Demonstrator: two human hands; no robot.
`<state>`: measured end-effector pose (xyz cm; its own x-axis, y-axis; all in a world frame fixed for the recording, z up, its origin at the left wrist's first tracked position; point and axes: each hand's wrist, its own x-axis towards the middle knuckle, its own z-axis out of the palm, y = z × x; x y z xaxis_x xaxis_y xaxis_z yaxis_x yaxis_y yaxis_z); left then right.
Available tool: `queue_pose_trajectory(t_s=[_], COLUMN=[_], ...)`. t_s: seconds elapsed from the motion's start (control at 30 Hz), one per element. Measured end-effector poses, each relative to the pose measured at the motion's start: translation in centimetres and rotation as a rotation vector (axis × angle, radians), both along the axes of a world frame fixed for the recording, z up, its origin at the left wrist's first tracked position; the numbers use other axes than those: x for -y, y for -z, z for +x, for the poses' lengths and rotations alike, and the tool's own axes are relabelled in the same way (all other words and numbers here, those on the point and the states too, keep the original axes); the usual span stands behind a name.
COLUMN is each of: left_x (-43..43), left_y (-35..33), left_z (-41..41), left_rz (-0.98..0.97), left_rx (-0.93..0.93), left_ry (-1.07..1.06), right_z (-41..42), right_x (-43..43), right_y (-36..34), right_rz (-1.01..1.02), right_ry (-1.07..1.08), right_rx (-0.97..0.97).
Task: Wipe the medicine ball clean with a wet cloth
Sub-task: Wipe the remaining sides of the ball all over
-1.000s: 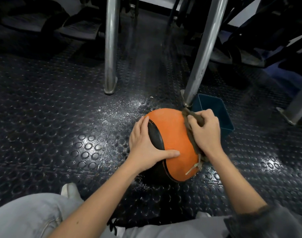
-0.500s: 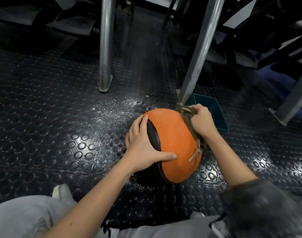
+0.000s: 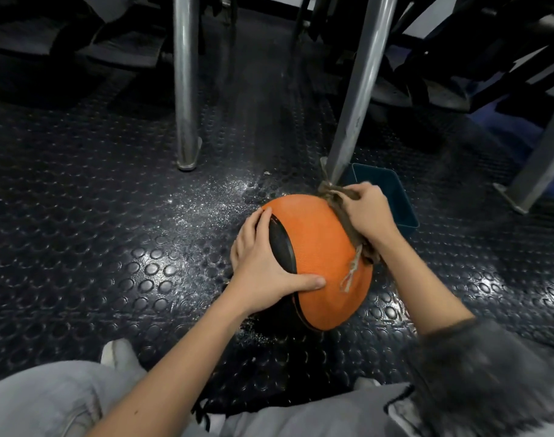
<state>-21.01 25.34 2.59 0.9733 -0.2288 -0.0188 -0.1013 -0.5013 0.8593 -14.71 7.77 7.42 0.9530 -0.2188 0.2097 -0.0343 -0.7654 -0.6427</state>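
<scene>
While the medicine ball [image 3: 319, 247] sat on the studded floor [image 3: 111, 216] before my knees, my left hand [image 3: 263, 266] lay spread flat on its near side, and my right hand [image 3: 367, 212] gripped the brown cloth [image 3: 352, 233], fingers curled, against its far right edge.

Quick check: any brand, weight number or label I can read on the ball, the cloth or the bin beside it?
No readable text anywhere.
The medicine ball shows only plain orange and black panels from this side.
The cloth and the blue bin carry no visible print.
</scene>
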Motion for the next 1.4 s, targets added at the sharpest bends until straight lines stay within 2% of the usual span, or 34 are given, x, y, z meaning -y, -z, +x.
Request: queue_pose_trajectory(t_s=[0.07, 0.13, 0.27, 0.33, 0.43, 0.57, 0.7, 0.8, 0.87, 0.9, 0.97, 1.0, 1.03, 1.07, 1.13, 1.2, 1.27, 1.3, 1.4], left_x=[0.0, -0.2, -0.2, 0.0, 0.2, 0.3, -0.2, -0.3, -0.3, -0.3, -0.3, -0.4, -0.4, -0.5, -0.8, -1.7, -1.7, -1.2, 1.6], left_y=[0.2, 0.4, 0.5, 0.5, 0.2, 0.0, 0.6, 0.8, 1.0, 1.0, 0.9, 0.8, 0.8, 0.8, 0.8, 0.2, -0.9, -1.7, -3.3], left_z=[0.1, 0.0, -0.1, 0.0, 0.0, 0.1, 0.1, 0.0, 0.0, 0.1, 0.1, 0.1, 0.1, 0.2, 0.4, 0.7, 0.3, -0.1, -1.0], left_rz=[-0.008, -0.022, 0.003, 0.010, -0.002, 0.000, -0.001, -0.008, -0.030, -0.056, -0.129, -0.169, -0.195, -0.202, -0.240, -0.418, -0.507, -0.431, 0.047], left_rx=[0.004, 0.009, 0.031, 0.039, 0.031, 0.007, 0.034, 0.057, 0.082, 0.088, 0.059, 0.036, 0.028, 0.027, -0.010, -0.078, -0.028, 0.054, 0.242], left_ry=[-0.005, -0.009, -0.018, -0.020, -0.014, -0.005, -0.032, -0.063, -0.080, -0.090, -0.102, -0.103, -0.097, -0.078, 0.000, 0.078, 0.037, -0.033, -0.145], right_z=[0.3, -0.3, -3.5, -4.3, -2.1, 0.4, -0.6, -2.8, -4.0, -4.2, -4.4, -4.3, -4.2, -4.1, -4.0, -3.8, -3.5, -3.4, -3.3], right_x=[-0.2, -1.4, -5.1, -5.4, -2.5, 0.1, -2.3, -5.1, -6.1, -5.9, -4.0, -2.6, -1.1, 0.1, 0.9, 0.0, -0.8, -1.0, -1.5], right_y=[0.5, 0.6, 0.6, 0.6, 0.1, 0.1, 0.4, -0.5, -1.0, -1.6, -3.2, -3.5, -3.2, -2.4, 0.1, 2.3, 3.2, 3.2, 2.9], right_rz=[0.062, 0.003, -0.302, -0.379, -0.266, 0.064, -0.065, -0.210, -0.191, -0.049, 0.369, 0.472, 0.430, 0.299, 0.109, 0.148, 0.240, 0.246, 0.227], right_ry=[0.065, 0.032, -0.280, -0.383, -0.236, 0.032, 0.056, -0.128, -0.236, -0.251, -0.218, -0.154, -0.087, -0.020, 0.022, -0.049, -0.078, -0.083, -0.078], right_rx=[-0.038, 0.022, 0.257, 0.274, 0.157, -0.091, -0.007, 0.006, -0.039, -0.076, -0.119, -0.075, -0.001, 0.047, 0.015, -0.088, -0.113, -0.106, -0.090])
